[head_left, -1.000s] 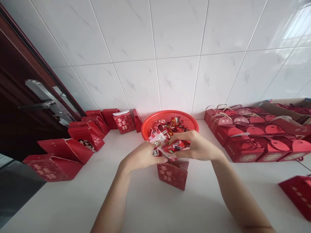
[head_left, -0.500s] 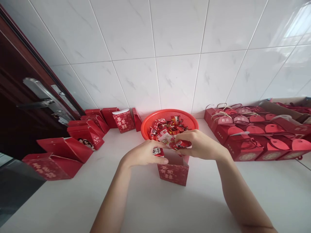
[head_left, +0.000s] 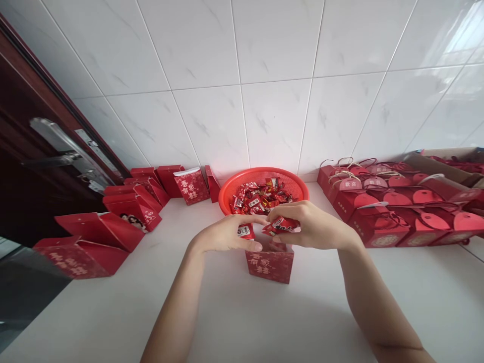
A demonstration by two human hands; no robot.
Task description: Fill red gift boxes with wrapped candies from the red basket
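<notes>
Pale packet gone from between the hands since the earlier frame; likely dropped into the open box, judging by position. Left to right: red boxes (head_left: 136, 210) stand at 10 o'clock from the open box. Left hand (head_left: 223, 234) has its fingers curled round a red-and-white sweet (head_left: 245, 231), just over the box's 11 o'clock edge. Open box (head_left: 269, 267) sits upright on the worktop (head_left: 242, 322), below and between both hands, mouth up; contents hard to read. Orange basket (head_left: 226, 197) of sweets behind it, 12 o'clock. Right hand (head_left: 315, 227) grips a red packet (head_left: 283, 225) by the fingertips, above the box's 1 o'clock side. Handled boxes (head_left: 385, 227) at 2 o'clock. Step looks like loading by hand; a clean release calls for both grips centred over the mouth.
</notes>
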